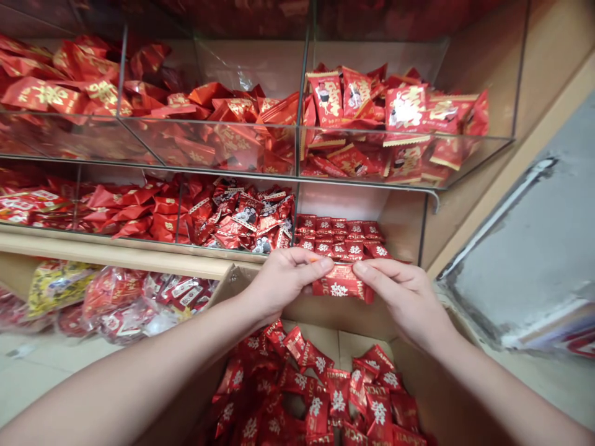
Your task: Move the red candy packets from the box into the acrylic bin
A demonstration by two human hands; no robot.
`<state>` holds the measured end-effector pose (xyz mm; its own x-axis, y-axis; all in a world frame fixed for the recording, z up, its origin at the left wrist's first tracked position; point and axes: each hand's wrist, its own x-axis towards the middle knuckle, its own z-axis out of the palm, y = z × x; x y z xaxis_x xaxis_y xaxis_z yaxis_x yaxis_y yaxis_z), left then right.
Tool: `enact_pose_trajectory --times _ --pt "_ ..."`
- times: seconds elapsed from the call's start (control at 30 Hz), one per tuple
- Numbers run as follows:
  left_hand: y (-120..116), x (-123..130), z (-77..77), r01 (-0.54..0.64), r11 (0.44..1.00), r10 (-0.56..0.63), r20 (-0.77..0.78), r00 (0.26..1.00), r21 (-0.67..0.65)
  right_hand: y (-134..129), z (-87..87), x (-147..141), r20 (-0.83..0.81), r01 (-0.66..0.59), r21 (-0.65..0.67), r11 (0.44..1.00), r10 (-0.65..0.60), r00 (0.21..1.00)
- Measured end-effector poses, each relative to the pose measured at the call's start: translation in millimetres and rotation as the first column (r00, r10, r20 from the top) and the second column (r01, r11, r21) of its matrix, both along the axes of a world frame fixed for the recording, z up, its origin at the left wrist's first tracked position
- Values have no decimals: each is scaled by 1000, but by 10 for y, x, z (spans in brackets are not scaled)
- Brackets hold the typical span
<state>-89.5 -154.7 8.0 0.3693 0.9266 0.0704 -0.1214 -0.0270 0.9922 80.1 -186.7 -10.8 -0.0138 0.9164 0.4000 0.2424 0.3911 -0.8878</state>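
Red packet [338,287] sits right between your fingers [321,267], left hand [281,282] and right hand [405,296] both pinching its top edge. Probably light and slippery, so I'd hold the ends gently. More packets [338,399] below your fingers.
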Motion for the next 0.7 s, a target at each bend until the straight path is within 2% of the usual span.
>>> enact_pose_trajectory --times 0.1,0.13,0.2,0.3,0.37,0.43,0.47,0.5,0.57,0.63,0.7 --pt "16 -12 12 2 992 8 83 996 -129 -7 27 20 -37 -39 73 997 42 998" --pt "21 -24 17 18 983 3 112 994 -184 -11 40 32 1 -71 131 989 72 997" --pt "24 -48 25 79 961 -34 168 985 -266 -15 61 60 184 -157 290 944 106 977" --pt "0 -61 32 186 925 -125 197 972 -330 -13 73 90 468 -249 484 839 -8 884" --pt "-30 -49 37 195 922 -149 158 976 -334 -16 76 96 488 -216 549 808 -100 867" --pt "-61 -30 45 143 964 -130 73 989 -223 -26 83 94 462 -138 520 843 -142 875" --pt "-74 -23 49 108 989 -107 15 994 -103 -32 85 92 452 -105 473 875 -139 881" --pt "-83 -18 52 84 996 -82 -49 995 38 -35 86 88 441 -84 407 909 -116 890" --pt "-88 -16 51 86 967 -45 -171 984 241 -33 77 80 400 -59 277 959 -59 915" --pt "-79 -22 41 123 949 -48 -253 966 290 -16 54 72 294 -27 199 980 -33 955" --pt "-63 -33 27 159 954 -85 -281 956 253 4 30 65 167 -16 131 991 -6 986"
